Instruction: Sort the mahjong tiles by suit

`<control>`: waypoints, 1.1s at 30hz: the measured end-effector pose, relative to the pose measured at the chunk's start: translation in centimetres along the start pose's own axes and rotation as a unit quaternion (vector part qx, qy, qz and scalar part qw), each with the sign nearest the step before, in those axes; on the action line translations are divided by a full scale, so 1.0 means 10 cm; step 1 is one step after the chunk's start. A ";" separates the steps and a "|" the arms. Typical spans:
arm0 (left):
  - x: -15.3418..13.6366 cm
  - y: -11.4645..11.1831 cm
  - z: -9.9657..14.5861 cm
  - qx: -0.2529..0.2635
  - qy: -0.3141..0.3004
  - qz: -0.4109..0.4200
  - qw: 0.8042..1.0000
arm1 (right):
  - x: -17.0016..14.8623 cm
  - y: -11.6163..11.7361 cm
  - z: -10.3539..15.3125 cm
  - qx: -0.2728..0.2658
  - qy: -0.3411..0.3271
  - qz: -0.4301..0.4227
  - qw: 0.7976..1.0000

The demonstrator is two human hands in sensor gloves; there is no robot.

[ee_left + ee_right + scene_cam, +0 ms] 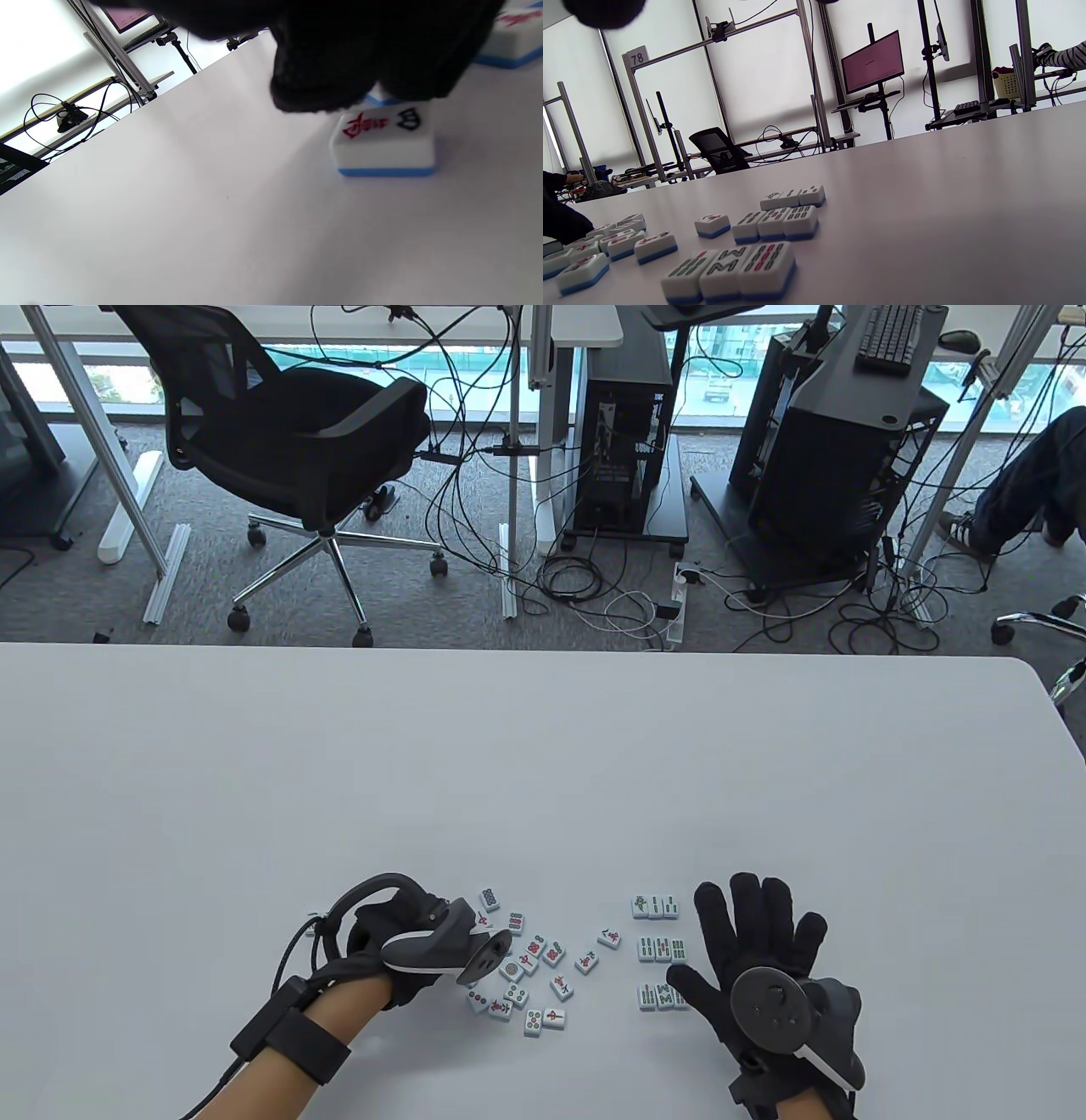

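**tile_nerd:** So how far along is the sorting? Looks about a third done to me. There are three neat little rows of bamboo tiles [658, 948], stacked one behind the other, and that's the landmark for everything else. Each row has three tiles touching side by side.

**deskcam_dave:** Yeah, bamboo seems mostly handled. The right hand [758, 963] lies flat on the tabletop [543, 780] just right of those rows, fingers straight and spread wide, holding nothing. The thumb is right up against the nearest row, though whether it actually touches is hard to call.

**tile_nerd:** And the mess to the left of the rows?

**deskcam_dave:** That's the loose pile [526, 971], circles and characters jumbled at all angles, none of it lined up. A couple of strays, like one red-marked tile [609, 935], sit between the pile and the rows. So two suits are left, I'd guess.

**tile_nerd:** The left hand [407, 937]?

**deskcam_dave:** It's at the far left edge of the pile. The wrist view shows its fingers [322, 80] down on or right over a character tile [384, 142] lying flat on the tabletop. Pinching or just touching? Can't tell, the glove hides it.
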State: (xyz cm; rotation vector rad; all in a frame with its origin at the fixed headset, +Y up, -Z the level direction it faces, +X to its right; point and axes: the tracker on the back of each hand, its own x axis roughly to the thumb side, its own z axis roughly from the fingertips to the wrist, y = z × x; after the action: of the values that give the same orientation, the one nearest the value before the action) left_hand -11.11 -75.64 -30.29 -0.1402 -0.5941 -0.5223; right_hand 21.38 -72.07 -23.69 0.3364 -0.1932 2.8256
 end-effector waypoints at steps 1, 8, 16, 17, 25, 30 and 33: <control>0.00 0.00 -0.01 0.000 0.001 0.003 1.000 | 0.00 0.00 0.00 0.000 0.000 0.000 1.000; -0.01 -0.02 -0.07 -0.009 0.002 0.035 0.999 | 0.00 0.00 0.00 0.001 0.000 -0.001 1.000; -0.42 0.15 0.05 0.017 0.044 0.071 0.996 | 0.00 0.00 0.00 0.000 -0.001 -0.002 1.000; -0.50 0.17 0.08 0.017 0.054 0.071 0.996 | 0.00 0.00 0.00 0.000 -0.001 -0.002 1.000; -1.03 -0.15 0.30 -0.030 0.139 0.117 0.983 | 0.00 0.01 0.00 0.000 -0.002 -0.002 1.000; -1.04 -0.42 0.37 -0.061 0.148 0.111 0.981 | 0.01 0.01 0.00 0.002 -0.004 0.000 1.000; -1.03 -0.51 0.38 -0.069 0.149 0.112 0.980 | 0.01 0.01 0.00 0.003 -0.004 0.002 1.000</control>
State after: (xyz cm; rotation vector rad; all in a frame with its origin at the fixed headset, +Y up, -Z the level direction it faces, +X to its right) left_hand -22.82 -74.54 -33.06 -0.2521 -0.2440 -0.3551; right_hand 21.26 -72.18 -23.72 0.3478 -0.1875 2.8289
